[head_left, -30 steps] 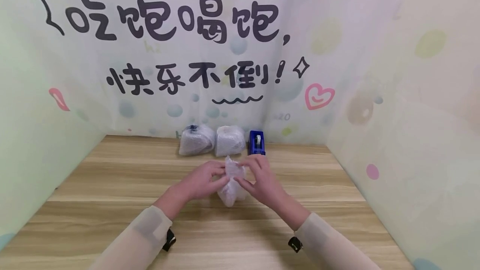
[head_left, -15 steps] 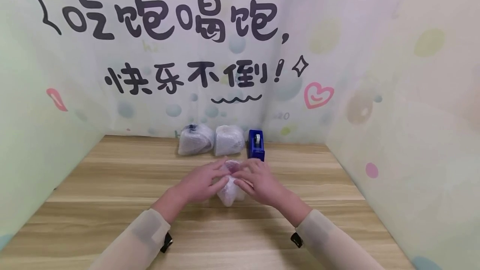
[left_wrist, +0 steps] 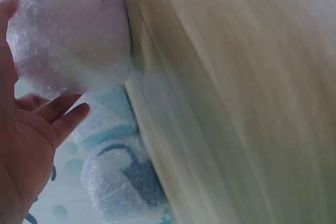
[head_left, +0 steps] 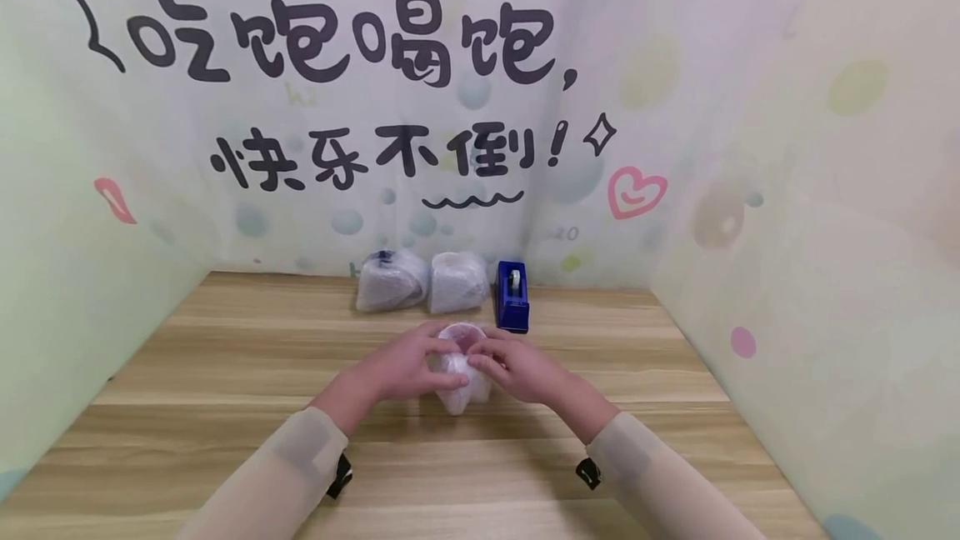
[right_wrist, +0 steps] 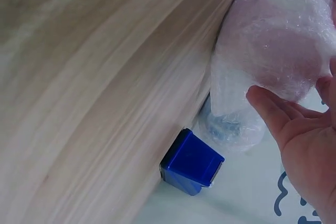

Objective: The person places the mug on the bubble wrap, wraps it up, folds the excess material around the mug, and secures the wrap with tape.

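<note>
A pink cup wrapped in bubble wrap stands on the table between both hands, its pink inside showing through the open top. My left hand holds its left side, thumb across the front and fingers round the far side. From the right, my right hand grips the wrap at the rim with thumb and bent fingers. The left wrist view shows the wrapped cup above spread fingertips. In the right wrist view, fingertips touch the lower side of the clear wrap.
Two more bubble-wrapped items, one whitish and one with a dark patch, stand at the back of the wooden table. Right of them is a blue tape dispenser. A printed cloth wall rises behind the table.
The wrap flap standing up over the cup has been folded down, so the cup's round opening shows. My left thumb has moved right across the front; the right hand has lowered slightly.
</note>
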`<move>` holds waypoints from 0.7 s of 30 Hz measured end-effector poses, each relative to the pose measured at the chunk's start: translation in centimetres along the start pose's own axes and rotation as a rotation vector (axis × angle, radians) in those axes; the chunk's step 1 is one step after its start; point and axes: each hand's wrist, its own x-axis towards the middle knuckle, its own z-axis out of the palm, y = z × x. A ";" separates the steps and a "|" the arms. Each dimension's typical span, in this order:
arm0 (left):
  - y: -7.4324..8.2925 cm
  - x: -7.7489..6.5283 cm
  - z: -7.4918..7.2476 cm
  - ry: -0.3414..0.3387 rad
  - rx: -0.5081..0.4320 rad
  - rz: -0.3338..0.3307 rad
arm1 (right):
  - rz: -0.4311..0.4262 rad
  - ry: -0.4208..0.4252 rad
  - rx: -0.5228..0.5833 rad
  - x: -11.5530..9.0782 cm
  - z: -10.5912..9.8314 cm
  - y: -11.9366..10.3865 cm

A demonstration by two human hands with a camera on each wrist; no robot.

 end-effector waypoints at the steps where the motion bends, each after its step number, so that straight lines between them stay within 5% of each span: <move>1: -0.1 0.0 0.1 0.003 -0.002 0.001 | -0.001 -0.002 -0.009 0.1 0.0 0.0; 15: -0.7 0.1 0.0 -0.013 -0.038 0.017 | 0.057 -0.037 0.029 0.3 -0.1 -0.1; 21: -0.5 0.2 -0.1 -0.017 -0.026 0.018 | -0.011 -0.008 0.145 0.6 -1.1 1.2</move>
